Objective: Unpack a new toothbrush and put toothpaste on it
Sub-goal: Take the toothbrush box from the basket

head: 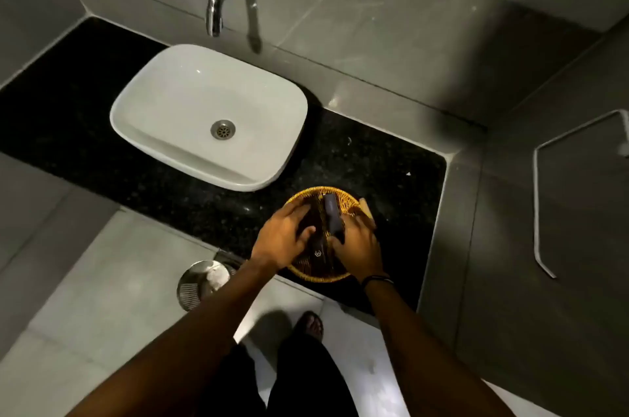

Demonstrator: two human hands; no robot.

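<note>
In the head view, a round woven basket [350,204] is seen on the black counter [391,171], right of the white basin [163,90]. Dark slim boxes [318,251] lie inside. One box [333,214] is gripped by the right hand [359,244]; the left hand [284,238] rests spread on the others.

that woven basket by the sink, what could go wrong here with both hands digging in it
1. The woven basket sits near the front edge of the black counter; pressing on it with the left hand could tip or slide it toward the floor.
2. The dark boxes look alike in this dim light, so the right hand may pick the wrong one.
3. A light stick-like item leans over the rim and might get knocked out.
</note>
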